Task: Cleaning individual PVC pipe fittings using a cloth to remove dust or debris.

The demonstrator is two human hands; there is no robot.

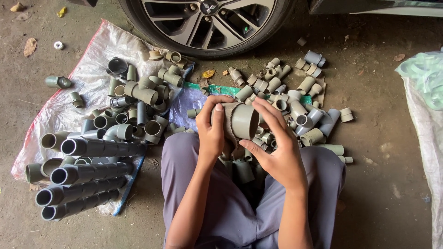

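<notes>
Both my hands hold one dusty grey plastic pipe fitting (241, 122) above my lap, its round open socket facing right. My left hand (211, 129) grips its left side, thumb on top. From the right, my right hand (277, 147) cups it, fingers spread over its rim. Below it, between my knees, lie more small grey fittings (243, 169). I squat in grey trousers (217, 203).
A heap of short grey couplings (295, 103) lies ahead on the dirt ground. At left, a white woven sack (87, 78) carries elbows, tees and several long socketed pipes (83, 184). A car wheel (207, 20) stands at the top. Another white sack (427, 106) lies at right.
</notes>
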